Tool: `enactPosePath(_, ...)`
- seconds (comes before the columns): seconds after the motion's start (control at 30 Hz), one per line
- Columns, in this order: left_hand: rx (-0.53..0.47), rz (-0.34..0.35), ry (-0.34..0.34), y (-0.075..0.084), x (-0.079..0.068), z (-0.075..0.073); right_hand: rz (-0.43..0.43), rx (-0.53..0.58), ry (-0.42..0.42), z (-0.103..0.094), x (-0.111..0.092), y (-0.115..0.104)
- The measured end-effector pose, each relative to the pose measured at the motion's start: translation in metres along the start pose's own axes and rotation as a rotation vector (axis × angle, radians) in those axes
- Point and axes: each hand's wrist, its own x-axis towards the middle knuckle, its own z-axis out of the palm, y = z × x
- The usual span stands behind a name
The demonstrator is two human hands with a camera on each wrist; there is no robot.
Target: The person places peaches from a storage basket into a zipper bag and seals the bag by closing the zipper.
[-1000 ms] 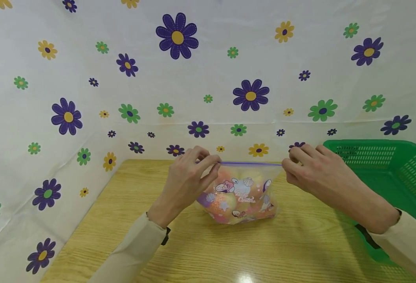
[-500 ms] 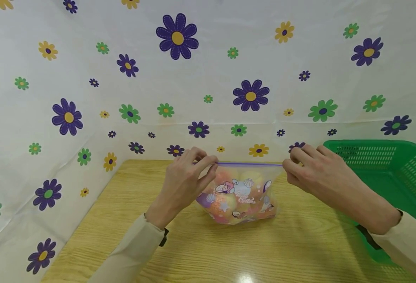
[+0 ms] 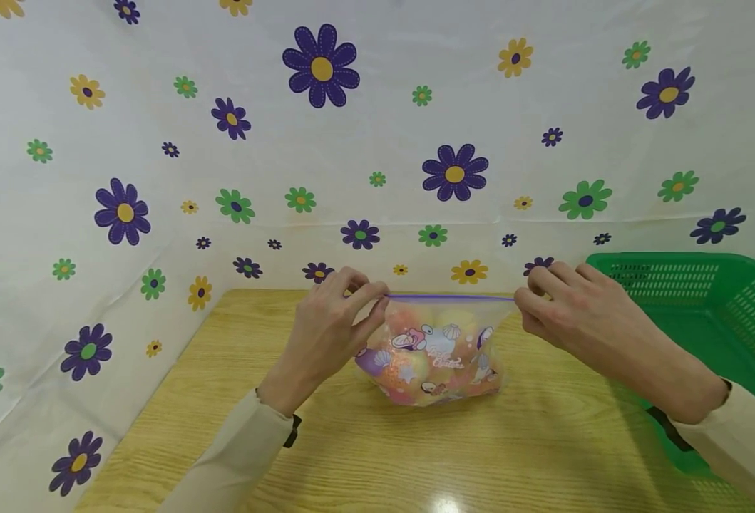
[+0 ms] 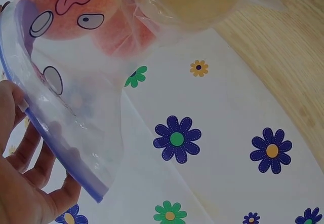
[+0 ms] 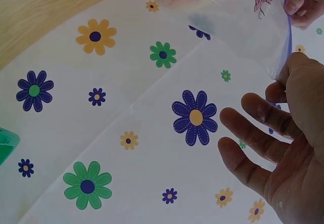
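Note:
A clear zip bag (image 3: 441, 356) printed with shells and cartoon figures stands on the table, its purple zip edge (image 3: 448, 296) stretched level between both hands. Several round, fruit-like things (image 4: 187, 3) in peach, pink and yellow fill it. My left hand (image 3: 329, 320) pinches the zip at a small pale slider (image 4: 23, 105), and part of the zip runs on past its thumb. At the opposite top corner, my right hand (image 3: 566, 306) pinches the bag between thumb and forefinger. Its other fingers (image 5: 253, 133) spread away from the plastic.
A green perforated plastic basket (image 3: 666, 267) stands on the right, partly behind the right forearm. Wood-grain tabletop (image 3: 364, 463) extends in front of the bag. A white flower-print sheet (image 3: 377, 128) rises behind and on the left.
My left hand has slid a short way left along the zip, so more of the purple edge shows. The right hand and the bag stay almost still.

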Motion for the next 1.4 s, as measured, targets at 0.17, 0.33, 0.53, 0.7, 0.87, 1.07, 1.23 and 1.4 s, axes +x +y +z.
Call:
enactPosePath(0.17,0.0,-0.002,0.0,-0.002,0.0,0.001,0.01,0.002,-0.011,-0.001,0.0,-0.001)
enactPosePath(0.33,0.0,-0.018,0.001,-0.004,-0.002,0.0,0.017,-0.005,-0.027,-0.002,-0.001,-0.001)
enactPosePath(0.53,-0.017,-0.02,0.007,-0.005,-0.005,0.001,0.015,-0.01,-0.027,-0.002,-0.003,0.0)
enactPosePath(0.7,-0.023,-0.024,0.005,-0.006,-0.006,0.001,0.014,-0.014,-0.019,-0.001,-0.004,0.0)
enactPosePath(0.87,-0.045,-0.04,-0.006,-0.006,-0.007,-0.001,0.009,-0.005,0.005,0.001,-0.005,0.001)
enactPosePath(1.07,-0.039,-0.02,-0.054,-0.004,-0.004,-0.006,-0.003,-0.024,0.023,0.003,-0.003,0.002)
enactPosePath(1.23,-0.042,0.044,-0.064,-0.004,0.0,-0.007,0.006,-0.034,0.036,0.002,0.003,0.002)
enactPosePath(1.4,0.015,0.146,-0.084,-0.009,0.001,-0.009,-0.04,-0.096,-0.092,-0.002,0.008,0.001)
